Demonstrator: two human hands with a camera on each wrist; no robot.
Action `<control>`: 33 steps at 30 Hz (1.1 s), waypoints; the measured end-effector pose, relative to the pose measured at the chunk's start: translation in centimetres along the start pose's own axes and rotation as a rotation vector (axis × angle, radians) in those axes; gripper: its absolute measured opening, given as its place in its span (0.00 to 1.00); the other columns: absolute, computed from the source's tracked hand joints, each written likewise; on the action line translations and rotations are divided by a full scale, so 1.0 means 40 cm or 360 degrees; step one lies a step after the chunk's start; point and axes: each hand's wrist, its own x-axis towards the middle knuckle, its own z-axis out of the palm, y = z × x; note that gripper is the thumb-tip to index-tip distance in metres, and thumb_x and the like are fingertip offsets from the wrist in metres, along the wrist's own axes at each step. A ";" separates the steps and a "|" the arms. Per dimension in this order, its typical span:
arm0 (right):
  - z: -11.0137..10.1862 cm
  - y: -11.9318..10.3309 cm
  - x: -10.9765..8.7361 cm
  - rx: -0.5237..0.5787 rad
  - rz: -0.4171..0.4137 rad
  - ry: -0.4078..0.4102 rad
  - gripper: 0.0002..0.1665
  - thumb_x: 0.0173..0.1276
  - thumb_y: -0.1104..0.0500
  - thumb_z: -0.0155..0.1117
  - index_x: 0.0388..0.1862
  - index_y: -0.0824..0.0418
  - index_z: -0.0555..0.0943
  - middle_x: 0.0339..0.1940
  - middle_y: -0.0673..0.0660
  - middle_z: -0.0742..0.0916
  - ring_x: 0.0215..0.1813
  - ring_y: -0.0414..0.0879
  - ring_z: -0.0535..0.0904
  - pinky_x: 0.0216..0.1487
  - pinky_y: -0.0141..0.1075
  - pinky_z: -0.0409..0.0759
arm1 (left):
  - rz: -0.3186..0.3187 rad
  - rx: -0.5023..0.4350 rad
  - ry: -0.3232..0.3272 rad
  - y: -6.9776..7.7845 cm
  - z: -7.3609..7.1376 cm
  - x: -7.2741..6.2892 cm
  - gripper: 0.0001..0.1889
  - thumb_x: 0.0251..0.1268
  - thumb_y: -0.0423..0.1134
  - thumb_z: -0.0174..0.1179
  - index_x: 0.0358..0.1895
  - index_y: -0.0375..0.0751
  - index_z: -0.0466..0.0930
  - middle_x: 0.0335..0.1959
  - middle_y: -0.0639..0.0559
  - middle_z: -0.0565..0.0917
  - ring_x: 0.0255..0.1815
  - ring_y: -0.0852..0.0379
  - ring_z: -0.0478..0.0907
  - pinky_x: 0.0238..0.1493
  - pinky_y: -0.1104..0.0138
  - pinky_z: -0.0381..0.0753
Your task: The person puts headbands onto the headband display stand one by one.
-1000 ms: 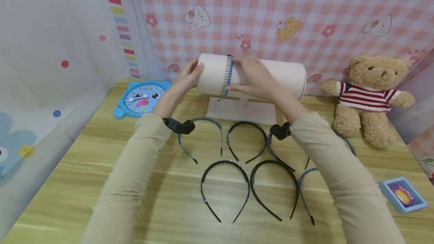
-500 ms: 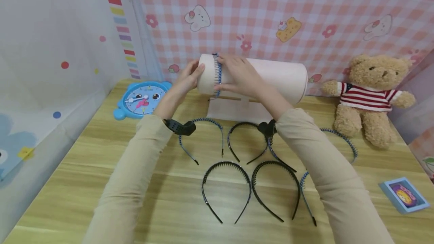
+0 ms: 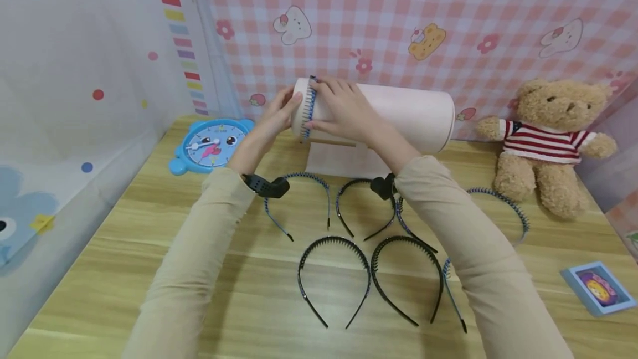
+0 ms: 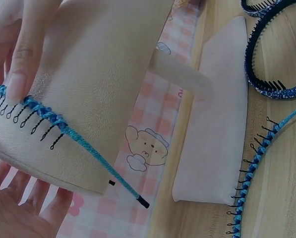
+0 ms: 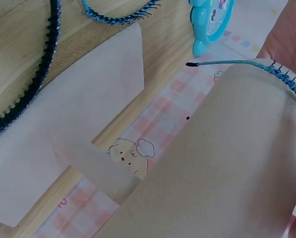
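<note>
A pale cylindrical headband stand [image 3: 408,112] lies horizontally above its flat base [image 3: 331,160]. My left hand [image 3: 274,118] grips the stand's left end, thumb at the front. Around the cylinder near that end sits a blue toothed headband [image 3: 310,108]. My right hand [image 3: 346,111] holds the headband from its right side, fingers high and thumb lower. In the left wrist view, a digit of the right hand [image 4: 26,54] presses the braided part of the headband [image 4: 95,153], whose black-tipped end sticks out past the cylinder. The right wrist view shows only a sliver of that hand.
Several toothed headbands, among them a black one [image 3: 406,240] and a blue one [image 3: 304,175], lie on the wooden table [image 3: 124,270]. A blue toy clock [image 3: 211,145] stands left, a teddy bear [image 3: 545,143] right. A small blue frame [image 3: 598,288] lies near the right edge.
My right hand has slid the headband leftward along the cylinder, closer to its left end. The left hand keeps its hold on that end.
</note>
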 end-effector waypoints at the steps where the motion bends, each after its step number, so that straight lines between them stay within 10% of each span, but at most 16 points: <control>1: 0.000 -0.001 0.000 -0.0002 0.0001 -0.0006 0.50 0.58 0.33 0.56 0.70 0.61 0.56 0.70 0.62 0.63 0.70 0.57 0.58 0.72 0.52 0.55 | -0.0004 -0.0005 0.0000 -0.001 0.001 0.000 0.31 0.70 0.54 0.41 0.71 0.47 0.46 0.73 0.49 0.53 0.71 0.52 0.54 0.70 0.55 0.61; 10: -0.051 0.073 -0.088 0.0088 0.0084 0.0066 0.50 0.60 0.35 0.56 0.72 0.59 0.51 0.73 0.59 0.58 0.73 0.56 0.52 0.74 0.54 0.47 | -0.0039 -0.0027 0.0018 -0.004 0.010 0.003 0.32 0.69 0.55 0.41 0.71 0.49 0.46 0.71 0.49 0.55 0.71 0.52 0.55 0.70 0.55 0.61; 20: -0.111 0.296 -0.433 0.0464 0.0509 0.0301 0.33 0.72 0.45 0.43 0.66 0.68 0.60 0.63 0.72 0.67 0.64 0.67 0.60 0.63 0.62 0.57 | -0.0065 -0.0068 0.0047 0.008 0.008 -0.001 0.32 0.69 0.55 0.42 0.71 0.51 0.47 0.72 0.50 0.55 0.70 0.52 0.56 0.69 0.57 0.63; 26: -0.046 0.398 -0.611 0.0515 0.0753 -0.0096 0.29 0.75 0.53 0.38 0.59 0.78 0.65 0.54 0.78 0.71 0.55 0.71 0.67 0.52 0.62 0.67 | -0.0073 -0.0090 0.0038 0.008 0.004 0.002 0.31 0.69 0.54 0.42 0.71 0.50 0.47 0.71 0.50 0.55 0.70 0.51 0.57 0.69 0.58 0.63; 33: 0.054 0.451 -0.693 -0.0175 0.0563 -0.0432 0.19 0.59 0.67 0.61 0.49 0.73 0.75 0.44 0.72 0.79 0.47 0.69 0.71 0.51 0.61 0.68 | -0.0075 -0.0111 0.0048 0.007 -0.002 0.002 0.30 0.70 0.53 0.42 0.71 0.49 0.48 0.71 0.49 0.56 0.69 0.51 0.58 0.69 0.58 0.64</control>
